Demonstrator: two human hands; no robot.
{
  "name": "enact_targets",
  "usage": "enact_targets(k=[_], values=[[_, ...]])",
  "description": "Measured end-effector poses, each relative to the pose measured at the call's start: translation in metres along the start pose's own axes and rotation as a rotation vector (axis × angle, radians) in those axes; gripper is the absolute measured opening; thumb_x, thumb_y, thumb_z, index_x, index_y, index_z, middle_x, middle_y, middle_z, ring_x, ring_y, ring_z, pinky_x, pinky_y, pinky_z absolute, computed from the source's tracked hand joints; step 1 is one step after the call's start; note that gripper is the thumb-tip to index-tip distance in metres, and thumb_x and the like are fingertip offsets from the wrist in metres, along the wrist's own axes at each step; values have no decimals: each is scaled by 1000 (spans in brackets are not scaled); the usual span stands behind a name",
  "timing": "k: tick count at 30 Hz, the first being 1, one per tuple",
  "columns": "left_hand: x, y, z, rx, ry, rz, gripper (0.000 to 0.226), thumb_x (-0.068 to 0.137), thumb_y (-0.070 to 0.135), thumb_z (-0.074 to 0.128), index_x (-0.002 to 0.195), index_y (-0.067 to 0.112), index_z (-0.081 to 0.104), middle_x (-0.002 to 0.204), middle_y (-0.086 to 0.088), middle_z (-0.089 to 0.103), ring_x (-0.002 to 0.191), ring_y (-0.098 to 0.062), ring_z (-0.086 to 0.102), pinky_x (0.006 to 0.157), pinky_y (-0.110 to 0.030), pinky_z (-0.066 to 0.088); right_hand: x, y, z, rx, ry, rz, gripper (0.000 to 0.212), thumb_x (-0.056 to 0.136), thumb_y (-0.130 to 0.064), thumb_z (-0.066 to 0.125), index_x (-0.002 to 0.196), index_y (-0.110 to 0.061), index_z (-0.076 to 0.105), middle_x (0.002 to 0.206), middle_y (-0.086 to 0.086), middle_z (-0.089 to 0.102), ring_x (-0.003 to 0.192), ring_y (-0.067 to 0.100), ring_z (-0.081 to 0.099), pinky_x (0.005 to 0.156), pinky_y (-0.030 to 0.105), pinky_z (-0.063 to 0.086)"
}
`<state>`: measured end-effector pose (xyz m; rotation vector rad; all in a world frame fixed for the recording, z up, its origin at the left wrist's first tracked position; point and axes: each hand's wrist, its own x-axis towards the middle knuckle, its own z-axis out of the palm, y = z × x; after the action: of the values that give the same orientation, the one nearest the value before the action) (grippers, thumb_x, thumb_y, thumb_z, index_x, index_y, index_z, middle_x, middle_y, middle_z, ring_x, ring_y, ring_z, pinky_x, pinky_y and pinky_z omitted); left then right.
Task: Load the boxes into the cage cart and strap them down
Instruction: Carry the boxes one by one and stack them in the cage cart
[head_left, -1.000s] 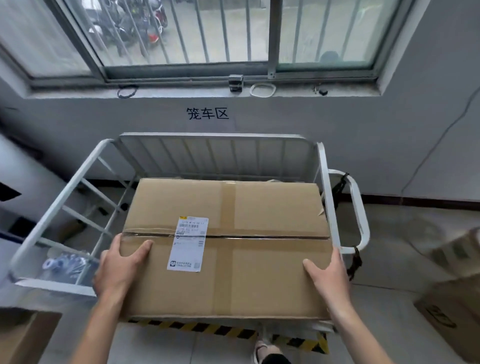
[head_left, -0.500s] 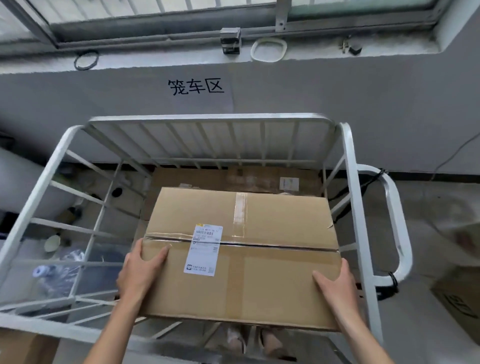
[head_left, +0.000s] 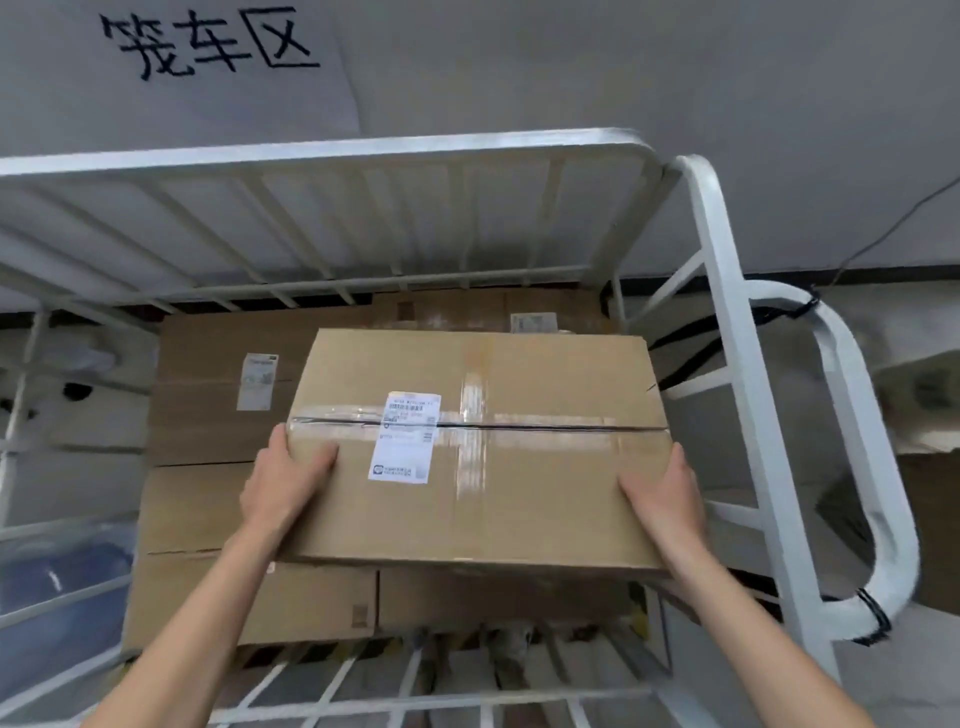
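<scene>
the taped cardboard box (head_left: 483, 447) between the left hand (head_left: 283, 486) and right hand (head_left: 662, 499), both clamped on its ends, looks stiff, bulky, best gripped at opposite side edges.

One cage cart (head_left: 737, 332), two hands, one carried box (head_left: 519, 499), and at least three boxes (head_left: 208, 415) loaded beneath it.

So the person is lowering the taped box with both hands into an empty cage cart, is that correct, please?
Not quite: the cage cart is not empty. The head view shows other cardboard boxes already lying inside it, beneath and behind the taped box. The rest holds: the left hand and right hand grip its sides.
</scene>
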<state>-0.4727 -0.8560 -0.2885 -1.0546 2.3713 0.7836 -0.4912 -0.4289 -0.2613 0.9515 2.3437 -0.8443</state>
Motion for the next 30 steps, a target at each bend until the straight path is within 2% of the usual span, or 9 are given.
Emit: enact_targets(k=[2, 5, 8, 11, 13, 17, 22, 26, 30], values=[[36, 11, 16, -21, -42, 45, 70, 70, 70, 59, 128, 33, 41, 128, -5, 59, 115, -34, 57, 93, -46, 45, 37, -9, 18, -64, 46, -27, 82, 88, -39, 64, 155, -16, 22, 151, 15, 40, 134, 40, 42, 108, 51, 39], [81, 22, 46, -77, -88, 104, 75, 66, 67, 67, 126, 32, 40, 129, -4, 58, 115, -33, 58, 99, -51, 47, 83, -9, 50, -162, 80, -93, 74, 92, -35, 58, 155, -19, 23, 148, 20, 39, 133, 42, 40, 108, 49, 37], [106, 14, 85, -140, -178, 97, 92, 64, 58, 75, 139, 23, 34, 139, -13, 51, 127, -34, 50, 108, -50, 41, 108, 5, 84, -284, -7, -117, 72, 95, -36, 53, 157, -25, 19, 156, 20, 23, 141, 42, 28, 114, 49, 30], [101, -14, 129, -8, -270, 26, 115, 80, 47, 77, 159, 15, -1, 161, -29, 9, 151, -37, 10, 123, -45, 14, 104, 33, 120, -389, -170, -94, 74, 98, -43, 49, 159, -32, 8, 164, 20, -5, 151, 42, 5, 118, 50, 22], [80, -34, 154, 154, -245, 65, 118, 85, 51, 71, 157, 19, -17, 159, -31, -21, 151, -39, -17, 122, -51, 3, 88, 56, 140, -437, -250, -124, 78, 98, -47, 49, 158, -36, 1, 163, 13, -23, 151, 40, -8, 118, 51, 23], [42, -50, 193, 477, -224, 374, 108, 87, 67, 56, 157, 25, -15, 153, -21, -40, 147, -42, -28, 116, -66, 13, 75, 76, 163, -553, -316, -209, 87, 95, -58, 48, 156, -39, -11, 152, 7, -43, 146, 43, -24, 121, 59, 10], [75, -8, 187, 543, -223, 378, 108, 82, 78, 48, 155, 34, -18, 159, -21, -29, 147, -43, -25, 114, -70, 2, 113, 44, 154, -704, -216, -289, 91, 88, -73, 38, 153, -41, -18, 154, 12, -39, 142, 46, -32, 118, 63, -6], [119, 41, 170, 498, -212, 394, 97, 85, 76, 46, 158, 38, -6, 162, -19, -24, 149, -42, -22, 114, -71, 1, 159, -10, 141, -667, -234, -304, 94, 86, -73, 47, 155, -42, -8, 160, 10, -32, 145, 45, -26, 118, 62, -3], [144, 81, 173, 522, -225, 340, 111, 77, 81, 53, 155, 40, -15, 160, -17, -32, 146, -41, -30, 111, -74, -1, 195, -43, 134, -661, -216, -313, 97, 84, -67, 56, 156, -41, -3, 162, 11, -28, 146, 45, -24, 118, 65, 0]])
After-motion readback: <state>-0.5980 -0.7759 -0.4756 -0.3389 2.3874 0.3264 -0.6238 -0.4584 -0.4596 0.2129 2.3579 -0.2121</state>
